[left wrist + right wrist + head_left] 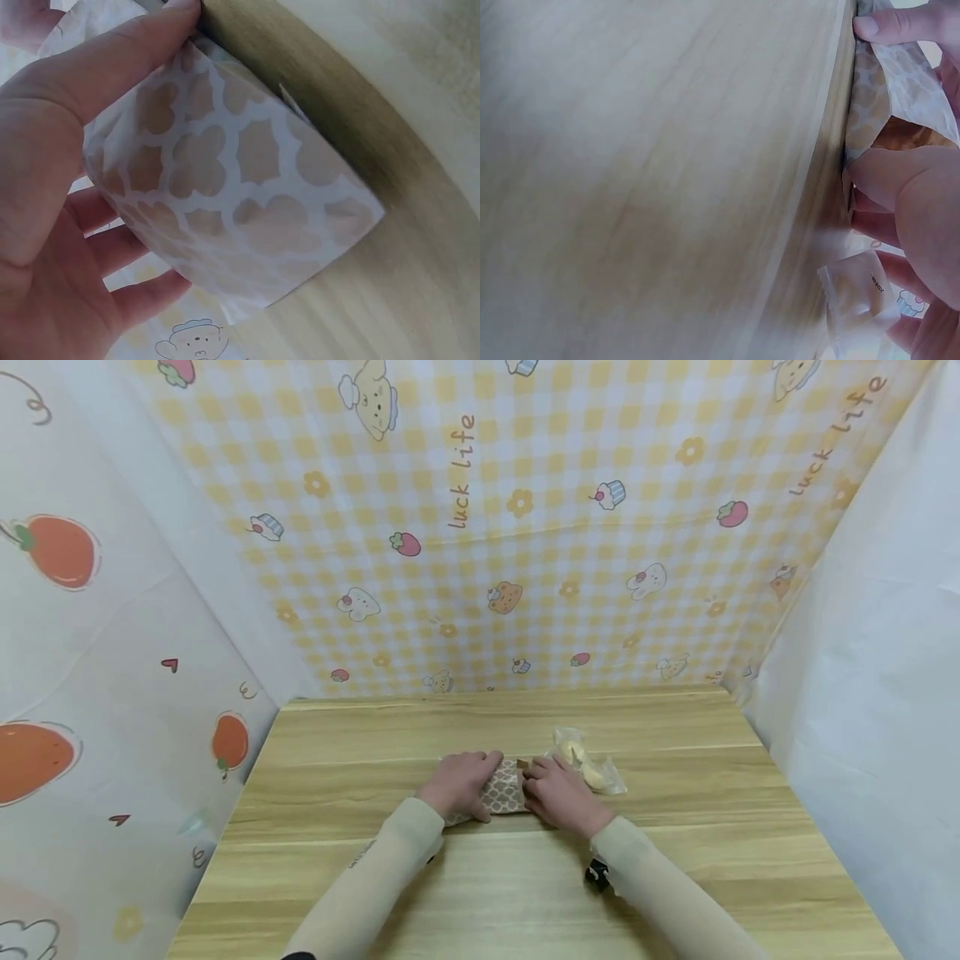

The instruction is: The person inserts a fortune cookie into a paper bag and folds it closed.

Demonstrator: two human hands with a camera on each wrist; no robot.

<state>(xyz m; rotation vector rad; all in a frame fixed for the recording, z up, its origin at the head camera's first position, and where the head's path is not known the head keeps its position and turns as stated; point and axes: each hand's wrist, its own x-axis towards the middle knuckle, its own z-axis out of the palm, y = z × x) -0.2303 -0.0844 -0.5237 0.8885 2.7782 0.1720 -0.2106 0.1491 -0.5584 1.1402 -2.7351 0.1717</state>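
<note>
A paper bag (pixel 504 792) with a beige and white lattice pattern lies on its side on the table. My left hand (pixel 461 783) grips its left part, the thumb along the near side and the fingers (pixel 154 296) round the far side. At the bag's right end, my right hand (pixel 562 793) pinches the mouth's edge between thumb and curled fingers. The right wrist view shows brown (pixel 911 133) inside the mouth; the bag's contents are hidden. Just beyond the right hand lie clear wrapped packets (pixel 592 774) with pale yellow pieces inside.
The wood-grain table (pixel 315 777) reaches back to a yellow checked cloth (pixel 525 552). White sheets stand on both sides, the left sheet (pixel 150 635) printed with fruit. A small black device (pixel 597 875) sits under the right wrist.
</note>
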